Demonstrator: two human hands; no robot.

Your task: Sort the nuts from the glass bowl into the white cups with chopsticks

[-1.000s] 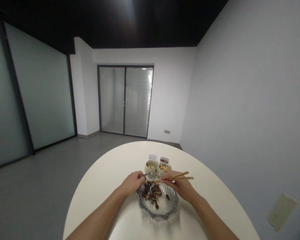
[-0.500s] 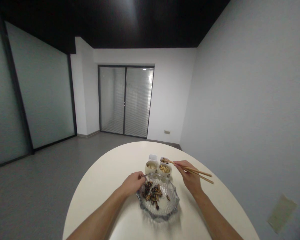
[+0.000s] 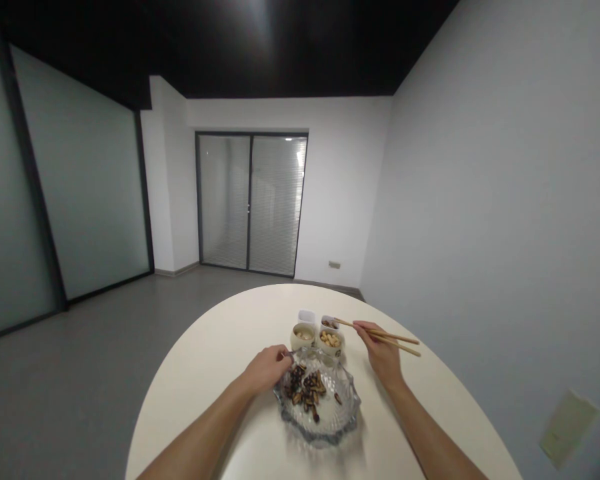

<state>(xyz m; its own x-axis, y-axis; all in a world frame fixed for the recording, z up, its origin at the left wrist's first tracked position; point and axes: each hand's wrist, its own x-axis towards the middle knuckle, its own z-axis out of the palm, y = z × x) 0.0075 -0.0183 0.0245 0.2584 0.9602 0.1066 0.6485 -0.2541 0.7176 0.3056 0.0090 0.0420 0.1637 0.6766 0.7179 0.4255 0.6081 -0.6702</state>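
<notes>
My left hand (image 3: 269,367) is closed on the left rim of a scalloped clear glass bowl (image 3: 347,417). Dark brown, pale-edged pieces (image 3: 307,393) lie mostly in the bowl's left half, with a single one off to the right. A pair of wooden chopsticks (image 3: 393,336) is gripped in my right hand (image 3: 383,353). Their tips are at the right edge of a small white cup (image 3: 325,319) with dark pieces inside; whether anything is pinched between them is too small to tell.
Just behind the bowl stand two cream cups, one with pale bits (image 3: 300,341) and one with tan nut-like pieces (image 3: 325,343). Another small white cup (image 3: 307,316) is at the back left. All rest on a round-edged cream table (image 3: 220,327), with a wall to the right.
The chopstick tips have shifted right, from over the white cup's contents to its right edge. The chopsticks' back ends have swung slightly up and left. My left hand stays on the bowl.
</notes>
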